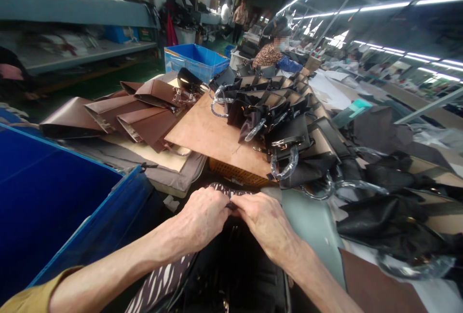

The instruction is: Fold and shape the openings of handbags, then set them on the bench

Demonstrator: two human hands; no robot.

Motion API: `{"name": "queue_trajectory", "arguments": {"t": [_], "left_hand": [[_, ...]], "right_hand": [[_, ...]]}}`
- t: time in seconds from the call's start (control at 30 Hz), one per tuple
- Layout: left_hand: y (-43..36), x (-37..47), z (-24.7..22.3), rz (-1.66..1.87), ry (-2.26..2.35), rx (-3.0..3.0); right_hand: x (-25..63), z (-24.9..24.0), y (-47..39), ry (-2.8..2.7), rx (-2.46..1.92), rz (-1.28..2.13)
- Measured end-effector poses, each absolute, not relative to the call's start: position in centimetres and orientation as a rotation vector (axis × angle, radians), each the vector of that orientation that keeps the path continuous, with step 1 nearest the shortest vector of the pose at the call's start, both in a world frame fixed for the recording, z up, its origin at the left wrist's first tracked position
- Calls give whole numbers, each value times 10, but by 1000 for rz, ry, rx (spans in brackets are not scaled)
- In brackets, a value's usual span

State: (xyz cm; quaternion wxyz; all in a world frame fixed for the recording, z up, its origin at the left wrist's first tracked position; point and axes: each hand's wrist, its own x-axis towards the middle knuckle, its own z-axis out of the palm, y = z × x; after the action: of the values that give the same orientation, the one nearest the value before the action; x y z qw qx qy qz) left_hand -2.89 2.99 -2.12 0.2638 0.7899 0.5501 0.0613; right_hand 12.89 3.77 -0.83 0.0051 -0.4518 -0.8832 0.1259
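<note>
A black handbag (242,265) lies on my lap, over patterned dark and white cloth (164,279). My left hand (206,212) is closed, its fingers curled at the bag's far edge. Right beside it, my right hand (265,219) is closed too, and the thumbs nearly meet. Both seem to pinch a dark part of the bag, though my fingers hide most of it. A small gold-coloured metal piece (226,303) shows on the bag near the bottom of the view.
Black handbags (289,132) with plastic-wrapped handles crowd the table ahead and to the right. Brown bag pieces (144,110) lie left of a tan board (213,132). A large blue bin (90,240) stands close on my left; another blue crate (197,60) sits farther off. People work in the background.
</note>
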Motion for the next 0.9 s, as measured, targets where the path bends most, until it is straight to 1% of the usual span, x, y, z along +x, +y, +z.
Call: {"name": "queue_trajectory", "arguments": {"t": [0.1,0.27,0.4,0.57,0.67,0.8,0.9], "left_hand": [[32,-28,-22,101,1470,2143],[39,-34,-32,242,1433,2099],[41,-57,-33,297,1267,1886],[10,-89,-24,283,1235,1717],[-22,-91,-20,222,1359,1721],[-49,-77,-24,80,1670,1747],[-54,-68,-31,-38,1794,1772]], "right_hand": [[127,-13,44,-2839,-1356,363],[123,-21,49,-2862,-1389,216],[118,-24,51,-2893,-1447,178],[115,-26,48,-2904,-1451,129],[111,-26,43,-2932,-1329,143],[103,-20,38,-2922,-1147,273],[95,-14,39,-2932,-871,426]]}}
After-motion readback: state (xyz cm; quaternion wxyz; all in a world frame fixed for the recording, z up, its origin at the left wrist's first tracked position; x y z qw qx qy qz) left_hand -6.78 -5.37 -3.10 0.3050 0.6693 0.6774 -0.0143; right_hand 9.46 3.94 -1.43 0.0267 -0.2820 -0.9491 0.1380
